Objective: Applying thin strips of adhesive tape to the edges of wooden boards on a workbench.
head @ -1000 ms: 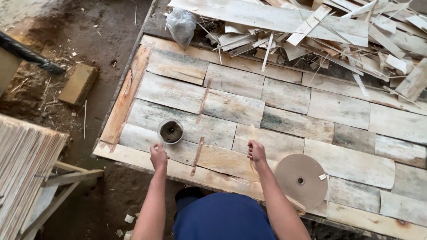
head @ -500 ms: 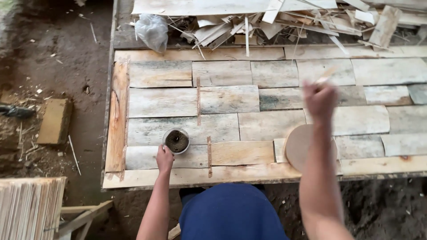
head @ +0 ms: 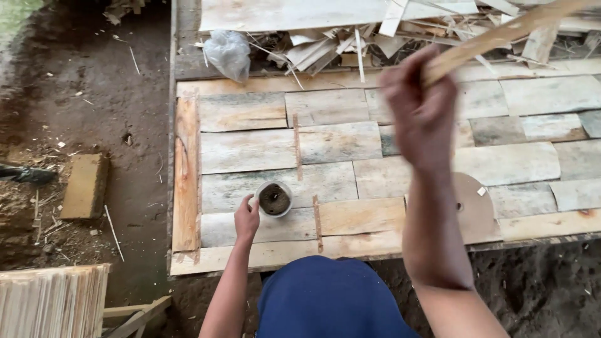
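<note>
My right hand [head: 422, 106] is raised high above the plank platform [head: 250, 150], shut on a long thin wooden strip [head: 501, 34] that runs up to the right. My left hand [head: 246, 219] rests on the planks with its fingers touching the small white cup [head: 274, 199], which holds something dark. Two thin reddish wooden slats [head: 298, 147] lie upright across the planks near the cup. A round brown disc [head: 472, 203] lies on the boards just right of my right forearm.
A heap of wood offcuts [head: 350, 44] and a crumpled plastic bag [head: 229, 53] lie along the far side. A brick-like block [head: 84, 186] sits on the dirt at left. Stacked thin boards [head: 50, 300] are at bottom left.
My right hand has risen from the planks with the wooden strip and swung up toward the camera. My left hand stays by the cup. The view shifted right.
</note>
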